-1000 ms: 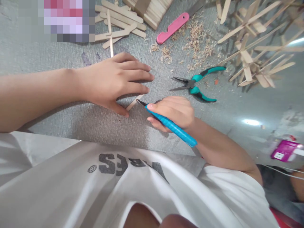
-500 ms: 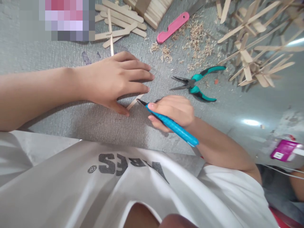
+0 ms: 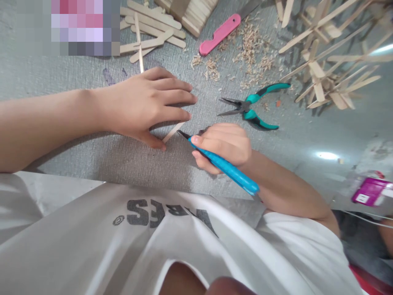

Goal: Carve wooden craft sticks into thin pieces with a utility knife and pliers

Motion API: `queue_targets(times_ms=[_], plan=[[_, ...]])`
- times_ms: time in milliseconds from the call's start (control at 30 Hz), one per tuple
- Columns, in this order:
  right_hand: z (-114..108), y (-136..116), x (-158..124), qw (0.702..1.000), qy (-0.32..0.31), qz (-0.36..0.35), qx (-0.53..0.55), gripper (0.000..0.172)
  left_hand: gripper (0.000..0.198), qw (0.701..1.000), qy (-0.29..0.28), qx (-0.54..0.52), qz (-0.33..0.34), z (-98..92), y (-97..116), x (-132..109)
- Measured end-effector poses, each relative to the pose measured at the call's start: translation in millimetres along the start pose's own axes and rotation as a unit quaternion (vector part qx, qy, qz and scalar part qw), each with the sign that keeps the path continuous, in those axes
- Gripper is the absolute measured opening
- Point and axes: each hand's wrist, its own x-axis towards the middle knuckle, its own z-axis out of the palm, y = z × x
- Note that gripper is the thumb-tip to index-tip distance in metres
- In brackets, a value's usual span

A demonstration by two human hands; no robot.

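My left hand lies flat on the grey table with its fingers spread. Between its thumb and forefinger tips shows a thin wooden stick, its ends at those fingertips. In my right hand is a slim blue craft knife, gripped like a pen. Its dark pointed tip is close beside the stick; whether they touch I cannot tell. Another narrow stick reaches the back of my left hand, where its near end is hidden.
Teal-handled pliers lie spread beyond my right hand. Further back are wood shavings, a pink-handled folding knife, loose craft sticks and a bundle of sticks. A structure of joined sticks stands at the right.
The knife's tip has drawn back slightly from over the stick towards its near side. My left hand keeps its place on the table; the whole view has shifted a little.
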Motion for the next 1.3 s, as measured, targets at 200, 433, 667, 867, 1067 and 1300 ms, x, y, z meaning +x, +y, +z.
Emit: queue_targets(times_ms=[200, 433, 667, 867, 1067, 1300], plan=[[-2.2, -3.5, -1.1, 1.0, -0.007, 0.007, 0.003, 0.032, 0.062, 1.0, 0.009, -0.019, -0.006, 0.8, -2.0, -0.2], [2.5, -2.5, -1.2, 1.0, 0.012, 0.028, 0.008, 0.03, 0.069, 1.0, -0.014, 0.02, 0.008, 0.9, -4.7, -0.6], [2.0, -0.7, 1.5, 1.0, -0.005, 0.02, -0.011, 0.034, 0.067, 1.0, -0.006, 0.0, 0.002, 0.7, -4.1, -1.6], [3.8, -0.2, 1.2, 1.0, 0.0, 0.027, -0.003, 0.031, 0.066, 1.0, 0.001, -0.008, 0.004, 1.9, -4.2, -0.9], [3.7, -0.3, -1.3, 1.0, -0.007, 0.025, -0.007, 0.035, 0.067, 1.0, 0.007, -0.021, -0.002, 2.0, -3.7, -0.2], [4.4, 0.6, -2.7, 1.0, -0.004, 0.022, 0.0, 0.036, 0.066, 1.0, -0.001, -0.004, 0.0, 1.2, -3.6, -0.4]])
